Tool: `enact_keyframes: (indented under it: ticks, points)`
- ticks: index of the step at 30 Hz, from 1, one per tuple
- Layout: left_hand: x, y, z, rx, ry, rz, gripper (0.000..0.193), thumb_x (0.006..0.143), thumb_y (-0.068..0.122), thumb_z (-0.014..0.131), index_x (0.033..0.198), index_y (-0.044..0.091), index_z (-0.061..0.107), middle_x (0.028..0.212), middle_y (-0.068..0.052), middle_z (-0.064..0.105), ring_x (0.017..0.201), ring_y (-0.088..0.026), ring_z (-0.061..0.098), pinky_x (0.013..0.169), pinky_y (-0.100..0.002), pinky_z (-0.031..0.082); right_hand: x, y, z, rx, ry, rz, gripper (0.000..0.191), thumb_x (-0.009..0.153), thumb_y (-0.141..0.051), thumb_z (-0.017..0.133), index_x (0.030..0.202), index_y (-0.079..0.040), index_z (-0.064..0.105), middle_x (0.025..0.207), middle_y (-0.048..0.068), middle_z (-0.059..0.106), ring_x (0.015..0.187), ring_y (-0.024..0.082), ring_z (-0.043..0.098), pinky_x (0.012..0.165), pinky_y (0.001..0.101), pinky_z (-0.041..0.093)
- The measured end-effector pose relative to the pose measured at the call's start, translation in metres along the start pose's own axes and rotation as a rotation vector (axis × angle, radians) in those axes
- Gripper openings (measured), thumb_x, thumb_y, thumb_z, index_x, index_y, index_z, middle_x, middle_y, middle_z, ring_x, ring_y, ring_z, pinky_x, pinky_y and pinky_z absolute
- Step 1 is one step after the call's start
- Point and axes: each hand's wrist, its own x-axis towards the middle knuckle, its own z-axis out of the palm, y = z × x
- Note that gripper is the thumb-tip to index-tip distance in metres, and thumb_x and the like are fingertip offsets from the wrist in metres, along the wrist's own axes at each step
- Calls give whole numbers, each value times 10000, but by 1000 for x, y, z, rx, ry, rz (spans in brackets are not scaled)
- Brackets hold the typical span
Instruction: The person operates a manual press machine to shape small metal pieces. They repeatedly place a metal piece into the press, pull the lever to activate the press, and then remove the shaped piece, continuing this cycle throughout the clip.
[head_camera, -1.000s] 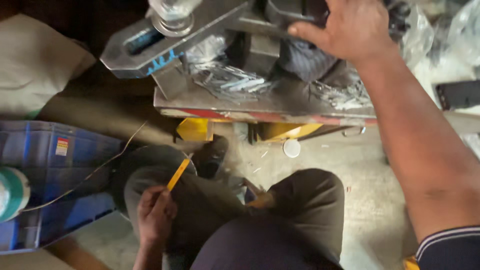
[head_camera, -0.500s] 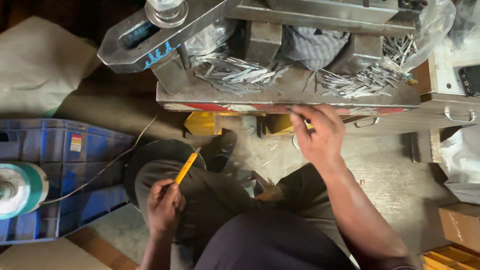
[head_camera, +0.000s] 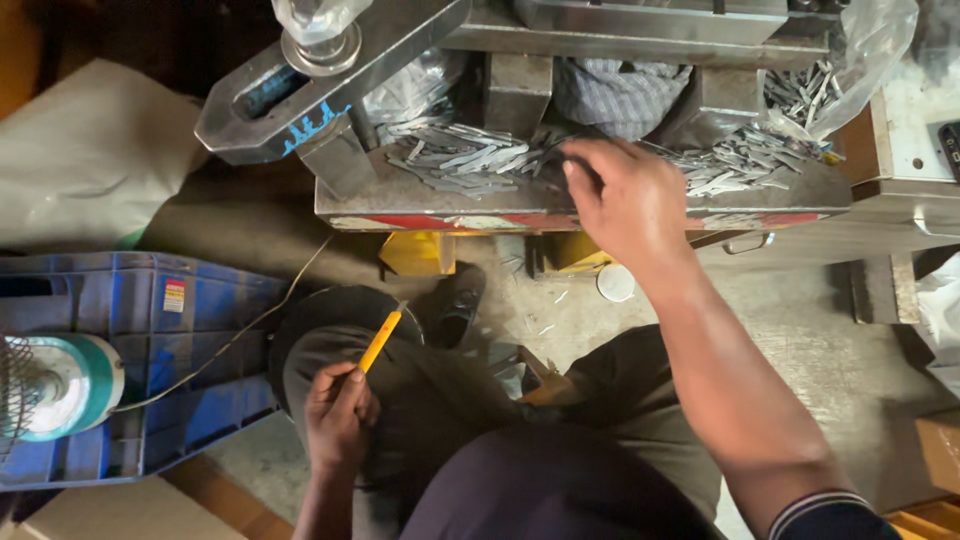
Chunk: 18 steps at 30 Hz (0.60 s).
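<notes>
Reaching forward, the right hand (head_camera: 628, 200) lies palm down on the steel press table (head_camera: 400, 195), fingers curled loosely over a heap of thin metal strips (head_camera: 470, 160); whether it grips any cannot be told. Down on the person's knee, the left hand (head_camera: 338, 418) pinches a yellow stick (head_camera: 380, 340), tip pointing up toward the press. A blue crate (head_camera: 150, 330) and a small fan (head_camera: 55, 388) sit at left.
</notes>
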Motion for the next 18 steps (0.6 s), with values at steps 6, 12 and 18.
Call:
enact_keyframes:
  ticks: [6, 12, 18]
  points:
    - [2, 3, 2, -26, -30, 18, 131, 998, 25, 556, 1123, 44, 589, 630, -3, 447, 512, -95, 409, 450, -275, 378, 19, 4, 5, -175, -180, -31, 219, 941, -177, 698, 1140, -188, 789, 779, 121, 724, 675, 343, 682, 623, 461, 535]
    - [1, 1, -2, 33, -41, 49, 112, 1003, 21, 560, 1106, 40, 601, 635, -5, 451, 513, -102, 416, 458, -277, 386, 27, 8, 1, -232, -233, -101, 118, 957, -220, 721, 1057, -194, 778, 802, 92, 737, 694, 310, 700, 615, 442, 541]
    - [3, -1, -3, -40, -23, -3, 119, 1001, 27, 561, 1107, 62, 601, 634, 2, 448, 507, -96, 405, 449, -269, 376, 30, 13, -9, -239, -333, -90, 122, 934, -292, 768, 968, -175, 759, 767, 67, 730, 700, 301, 706, 603, 437, 524]
